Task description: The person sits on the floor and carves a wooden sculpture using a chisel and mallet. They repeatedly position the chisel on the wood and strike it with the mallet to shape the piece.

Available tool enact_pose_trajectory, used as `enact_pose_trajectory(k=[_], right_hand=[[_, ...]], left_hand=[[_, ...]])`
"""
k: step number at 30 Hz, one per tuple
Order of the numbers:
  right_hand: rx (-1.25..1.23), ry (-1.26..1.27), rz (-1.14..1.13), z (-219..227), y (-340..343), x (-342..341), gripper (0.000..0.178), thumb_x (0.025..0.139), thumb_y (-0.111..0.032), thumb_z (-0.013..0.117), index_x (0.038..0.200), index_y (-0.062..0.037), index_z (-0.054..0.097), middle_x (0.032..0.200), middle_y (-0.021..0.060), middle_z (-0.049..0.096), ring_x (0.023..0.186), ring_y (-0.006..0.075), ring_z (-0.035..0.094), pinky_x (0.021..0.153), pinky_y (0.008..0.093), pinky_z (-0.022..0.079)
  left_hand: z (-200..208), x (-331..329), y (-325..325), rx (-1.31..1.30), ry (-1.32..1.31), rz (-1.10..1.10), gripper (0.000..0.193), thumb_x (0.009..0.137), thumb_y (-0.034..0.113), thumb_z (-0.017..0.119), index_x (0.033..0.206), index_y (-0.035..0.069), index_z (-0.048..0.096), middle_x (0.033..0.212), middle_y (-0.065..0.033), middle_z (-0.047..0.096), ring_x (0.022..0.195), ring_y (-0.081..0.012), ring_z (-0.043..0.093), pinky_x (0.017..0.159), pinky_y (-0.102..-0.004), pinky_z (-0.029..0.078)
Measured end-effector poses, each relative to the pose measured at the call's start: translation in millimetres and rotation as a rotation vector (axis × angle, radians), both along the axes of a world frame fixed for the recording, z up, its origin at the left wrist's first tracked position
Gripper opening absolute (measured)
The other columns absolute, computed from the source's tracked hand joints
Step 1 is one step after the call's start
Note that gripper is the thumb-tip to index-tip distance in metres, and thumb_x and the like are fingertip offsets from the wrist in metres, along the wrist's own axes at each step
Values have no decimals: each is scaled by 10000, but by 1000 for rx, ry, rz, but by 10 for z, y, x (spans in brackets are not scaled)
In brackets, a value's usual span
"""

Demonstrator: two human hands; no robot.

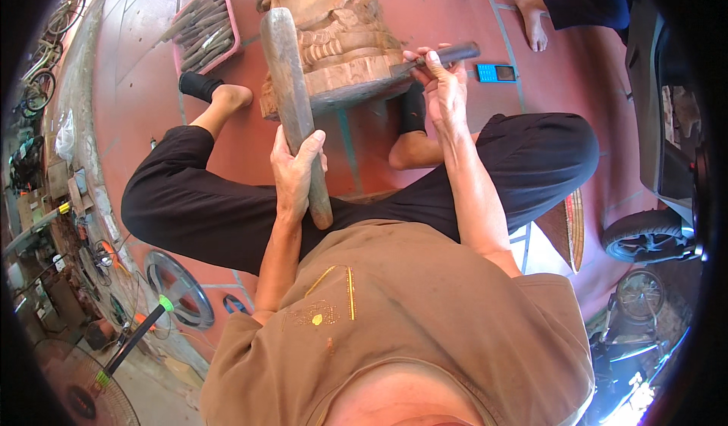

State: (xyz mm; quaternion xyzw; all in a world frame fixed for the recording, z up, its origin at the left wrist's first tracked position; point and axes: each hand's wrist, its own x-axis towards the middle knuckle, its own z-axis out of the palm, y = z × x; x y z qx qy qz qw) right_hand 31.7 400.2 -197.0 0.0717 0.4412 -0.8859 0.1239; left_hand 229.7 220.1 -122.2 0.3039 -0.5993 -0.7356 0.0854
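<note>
My left hand [296, 169] is wrapped round the narrow lower end of a long wooden mallet [285, 66]. The mallet's thick end points away from me, in front of the left side of a carved wooden piece [334, 28]. With fingers and thumb, my right hand [443, 84] grips a chisel [457, 53] by its dark handle. Its blade points left, at the near right edge of the carving; I cannot tell whether it touches. The carving lies on the floor between my feet, with layered relief and a flat dark near end.
Left of the carving, a pink basket [239, 28] holds several chisels. A blue keypad phone [496, 73] lies on the red tiles [425, 9] to the right. Another person's bare foot [532, 18] is at the upper right. A fan [80, 384] stands lower left, a motorbike wheel [643, 236] right.
</note>
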Motion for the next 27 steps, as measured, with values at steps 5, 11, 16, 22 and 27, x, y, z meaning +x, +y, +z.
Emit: enact_pose_trajectory(k=[5, 11, 16, 22, 27], right_hand=[[18, 53, -15, 68, -30, -19, 353, 959, -13, 686, 1226, -77, 464, 1044, 145, 703, 940, 331, 754, 785, 393, 628], [171, 172, -21, 353, 31, -100, 309, 965, -6, 678, 1219, -71, 516, 1056, 134, 716, 958, 331, 751, 855, 437, 631], [235, 233, 32, 344, -19, -19, 333, 948, 2, 699, 1223, -65, 524, 1044, 114, 711, 959, 270, 741, 863, 396, 613], [549, 469, 117, 455, -151, 45, 311, 944, 38, 693, 1203, -51, 546, 1048, 80, 699, 991, 203, 720, 902, 337, 563], [466, 392, 98, 411, -152, 25, 321, 954, 24, 685, 1218, -56, 522, 1048, 98, 694, 988, 248, 730, 906, 378, 581]], left_hand=[[48, 51, -5, -2, -12, 9, 272, 947, 202, 725, 1083, 47, 548, 766, -12, 566, 568, -102, 567, 510, -253, 467], [-26, 20, -95, -25, 25, 72, 268, 944, 203, 721, 1072, 42, 548, 753, -17, 565, 562, -106, 568, 512, -253, 469], [-18, 9, -90, -8, 13, 42, 290, 943, 222, 730, 1076, 42, 546, 759, -15, 565, 569, -100, 569, 515, -246, 471], [-17, 4, -89, -29, 2, 21, 296, 945, 225, 730, 1083, 41, 545, 766, -14, 567, 573, -96, 566, 518, -244, 467], [-22, -8, -81, -29, -5, 20, 294, 946, 218, 728, 1093, 40, 547, 769, -12, 567, 574, -95, 566, 520, -244, 467]])
